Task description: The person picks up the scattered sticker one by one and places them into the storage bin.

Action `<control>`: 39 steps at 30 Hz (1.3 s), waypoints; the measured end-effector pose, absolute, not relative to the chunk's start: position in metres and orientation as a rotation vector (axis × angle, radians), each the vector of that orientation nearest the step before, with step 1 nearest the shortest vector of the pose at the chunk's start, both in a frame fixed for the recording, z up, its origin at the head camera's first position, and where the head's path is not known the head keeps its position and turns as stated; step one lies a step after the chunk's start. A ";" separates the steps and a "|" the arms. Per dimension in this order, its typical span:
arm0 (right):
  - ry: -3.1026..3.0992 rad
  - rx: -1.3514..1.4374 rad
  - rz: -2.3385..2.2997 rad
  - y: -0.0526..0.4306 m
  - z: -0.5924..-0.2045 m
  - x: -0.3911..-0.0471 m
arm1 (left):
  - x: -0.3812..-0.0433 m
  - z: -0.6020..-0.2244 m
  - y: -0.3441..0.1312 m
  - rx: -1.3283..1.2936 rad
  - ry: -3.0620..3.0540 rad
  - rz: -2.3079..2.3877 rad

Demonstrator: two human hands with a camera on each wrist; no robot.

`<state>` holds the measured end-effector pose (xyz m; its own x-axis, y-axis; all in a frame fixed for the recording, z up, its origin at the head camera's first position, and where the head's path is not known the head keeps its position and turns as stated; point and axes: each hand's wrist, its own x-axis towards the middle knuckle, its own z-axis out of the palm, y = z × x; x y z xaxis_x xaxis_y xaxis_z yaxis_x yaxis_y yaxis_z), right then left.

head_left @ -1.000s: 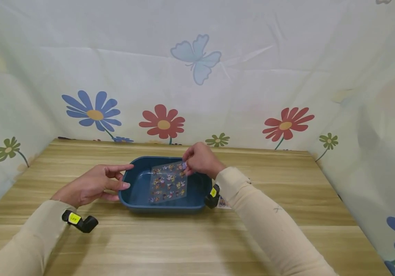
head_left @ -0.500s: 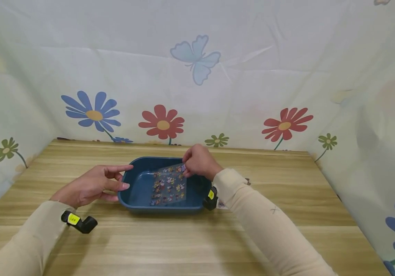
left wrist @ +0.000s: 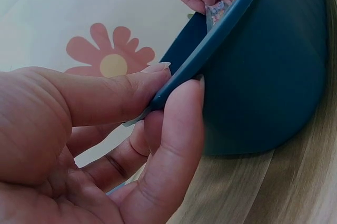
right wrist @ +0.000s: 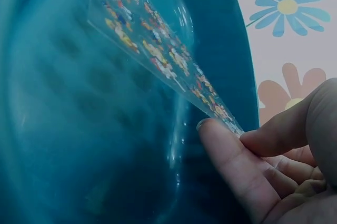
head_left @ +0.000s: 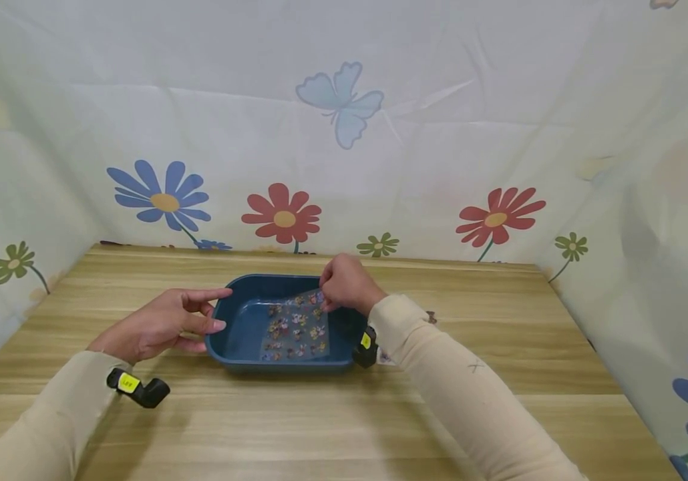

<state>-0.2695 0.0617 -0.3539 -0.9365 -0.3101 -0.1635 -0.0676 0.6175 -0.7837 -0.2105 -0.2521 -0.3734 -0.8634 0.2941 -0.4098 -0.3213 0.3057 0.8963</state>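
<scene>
A dark blue plastic basin [head_left: 242,334] with rounded corners stands on the wooden table. My left hand [head_left: 160,324] pinches its left rim between thumb and fingers; the left wrist view shows the rim [left wrist: 210,45] between them. At a top corner, my right hand [head_left: 350,286] holds a clear sticker sheet [head_left: 296,327] printed with small colourful figures. The sheet slants down into the basin, and in the right wrist view the sheet [right wrist: 158,50] casts spotted shadows on the basin's glossy bottom. My fingers cover the pinched corner.
Beside the basin's right end, partly under my right wrist, lies a small printed piece [head_left: 385,357]. A small brown thing [head_left: 431,317] shows past the right cuff. A flowered cloth [head_left: 344,160] hangs behind the table [head_left: 260,427] and along both sides.
My right hand has lowered slightly, and the sticker sheet has sunk a little towards the basin's near side. The left hand keeps its place on the rim.
</scene>
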 end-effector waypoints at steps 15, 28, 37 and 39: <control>2.743 -0.327 -0.976 0.057 -0.351 -0.268 | -0.211 -0.376 -0.255 -0.025 2.076 1.596; 2.836 -0.307 -0.728 0.054 -0.351 -0.266 | -0.211 -0.375 -0.254 -0.043 2.084 1.580; 2.840 -0.207 -0.688 0.052 -0.348 -0.267 | -0.212 -0.375 -0.252 -0.046 2.083 1.576; 2.833 -0.187 -0.706 0.052 -0.348 -0.267 | -0.212 -0.375 -0.252 -0.048 2.086 1.574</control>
<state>-0.2672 0.0520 -0.3476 -0.9686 -0.1742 -0.1775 -0.0706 0.8769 -0.4755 -0.2121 -0.2522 -0.3747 -0.8631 0.2761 -0.4228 -0.3309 0.3232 0.8866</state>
